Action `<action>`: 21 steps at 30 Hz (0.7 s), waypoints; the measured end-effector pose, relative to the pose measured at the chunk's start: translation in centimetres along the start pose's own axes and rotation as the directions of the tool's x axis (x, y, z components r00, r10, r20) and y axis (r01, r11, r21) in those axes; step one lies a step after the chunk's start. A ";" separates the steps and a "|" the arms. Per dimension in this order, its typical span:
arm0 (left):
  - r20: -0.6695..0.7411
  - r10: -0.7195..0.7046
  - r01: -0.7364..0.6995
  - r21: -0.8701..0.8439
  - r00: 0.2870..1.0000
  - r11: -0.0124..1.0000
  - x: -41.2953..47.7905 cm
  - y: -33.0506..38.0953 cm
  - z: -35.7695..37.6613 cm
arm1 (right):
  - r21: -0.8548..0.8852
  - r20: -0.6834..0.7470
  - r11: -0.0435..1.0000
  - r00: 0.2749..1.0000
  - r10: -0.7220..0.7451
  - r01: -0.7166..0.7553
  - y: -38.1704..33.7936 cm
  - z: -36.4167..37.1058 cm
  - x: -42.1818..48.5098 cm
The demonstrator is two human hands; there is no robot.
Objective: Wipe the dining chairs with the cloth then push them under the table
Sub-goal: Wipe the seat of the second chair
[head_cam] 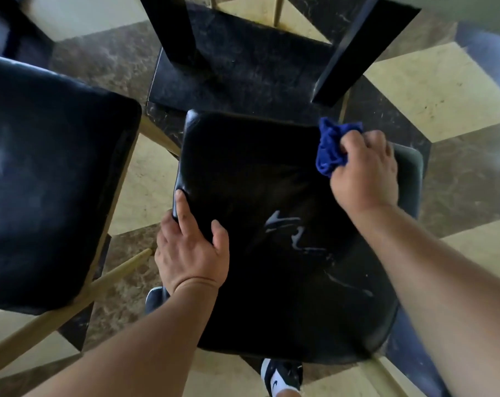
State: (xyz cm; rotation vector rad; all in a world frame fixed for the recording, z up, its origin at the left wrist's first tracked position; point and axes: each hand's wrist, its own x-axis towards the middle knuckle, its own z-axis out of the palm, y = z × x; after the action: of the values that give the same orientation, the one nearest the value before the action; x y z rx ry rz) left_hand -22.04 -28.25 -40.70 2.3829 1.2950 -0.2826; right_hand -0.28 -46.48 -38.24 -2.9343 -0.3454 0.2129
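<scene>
A black padded dining chair seat [271, 196] fills the middle of the view, with pale scuff marks near its centre. My right hand [363, 170] is closed on a bunched blue cloth [330, 146] and presses it on the seat's far right corner. My left hand [191, 242] grips the seat's left edge, fingers on top. A second black chair seat [48, 181] stands close on the left, its light wooden legs showing below it.
Two black table legs [363, 50] come down just beyond the chair, on a dark base plate [237, 75]. The floor [443, 90] is cream and brown marble tiles. My shoes [280, 376] show under the seat's near edge.
</scene>
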 end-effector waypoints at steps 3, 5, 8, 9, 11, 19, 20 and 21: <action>0.003 -0.006 0.006 -0.002 1.000 1.000 0.2 -0.1 0.0 | 0.019 -0.005 0.983 0.983 0.181 -0.181 3.8 -1.2 -0.6; 0.012 -0.010 0.010 -0.003 1.000 1.000 0.2 -0.1 0.0 | 0.063 -0.039 0.952 0.952 0.304 -0.301 3.8 -0.9 -0.9; 0.016 -0.006 0.006 -0.005 1.000 1.000 0.3 -0.2 0.1 | 0.135 -0.092 0.869 0.867 0.489 -0.476 0.1 0.5 -0.7; 0.018 -0.005 0.005 -0.005 1.000 1.000 0.3 -0.3 0.1 | 0.130 -0.088 0.869 0.868 0.489 -0.477 -1.8 1.1 -0.7; 0.023 0.000 0.001 -0.003 1.000 1.000 0.4 -0.4 0.1 | 0.119 -0.048 0.924 0.928 0.370 -0.363 -6.2 2.3 -1.4; 0.086 -0.001 -0.003 0.038 0.996 0.999 0.6 -0.5 -0.2 | 0.066 0.064 0.973 0.973 -0.224 0.220 -19.6 4.9 -3.6; 0.095 -0.008 0.003 0.047 0.995 0.999 0.7 -0.5 -0.3 | 0.070 0.078 0.965 0.963 -0.257 0.252 -19.7 4.9 -3.7; 0.094 -0.013 0.008 0.050 0.996 0.999 0.7 -0.5 -0.3 | 0.075 0.092 0.959 0.956 -0.280 0.274 -19.5 4.8 -3.8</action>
State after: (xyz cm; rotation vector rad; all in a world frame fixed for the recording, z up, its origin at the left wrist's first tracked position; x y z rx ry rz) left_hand -22.06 -27.38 -40.77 2.3735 1.2718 -0.4291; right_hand -8.89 -27.93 -38.68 -2.7783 -0.7450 0.3266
